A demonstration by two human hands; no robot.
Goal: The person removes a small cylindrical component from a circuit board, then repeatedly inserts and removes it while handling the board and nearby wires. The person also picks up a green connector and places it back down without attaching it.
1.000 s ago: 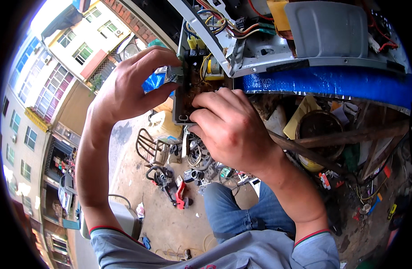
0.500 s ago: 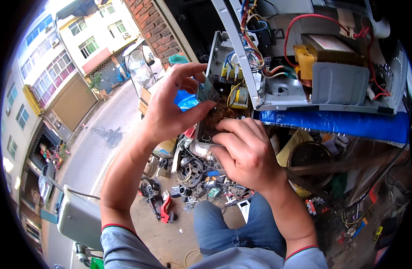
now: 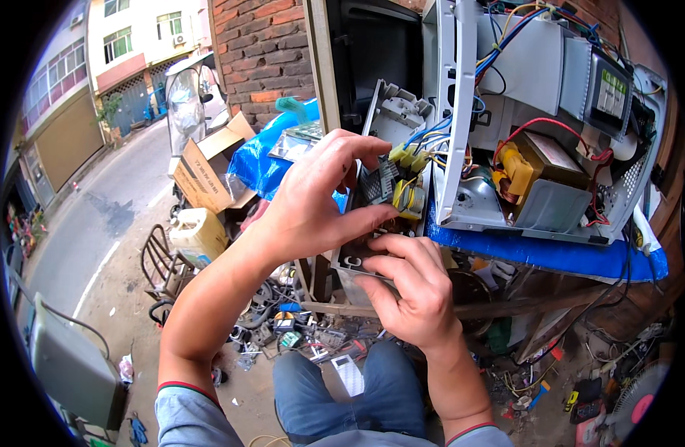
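In front of me is a grey plastic control panel [image 3: 397,108] with a circuit board [image 3: 372,229] in its lower part. The board carries a small yellow-wrapped transformer [image 3: 409,198] and a grey, finned metal part [image 3: 377,183]. My left hand [image 3: 305,197] reaches over the left side, its thumb and curled fingers round the board's edge; the fingertips are partly hidden. At the lower end my right hand [image 3: 411,287] pinches the panel's edge, fingers on the board side and thumb below. Wires run from the board's connectors to an opened microwave oven [image 3: 540,182] on the right.
The oven, with a large transformer [image 3: 543,164] inside, rests on a blue sheet [image 3: 551,249]. Electronic scrap [image 3: 298,324] litters the ground below. At left are a cardboard box [image 3: 205,171], a plastic jerrycan [image 3: 197,231] and a metal chair frame [image 3: 160,261]. A brick wall [image 3: 264,56] rises behind.
My view has shifted, so the oven and panel appear farther right and lower. The panel sits at a different tilt, and both hands stay on it in nearly the same grip.
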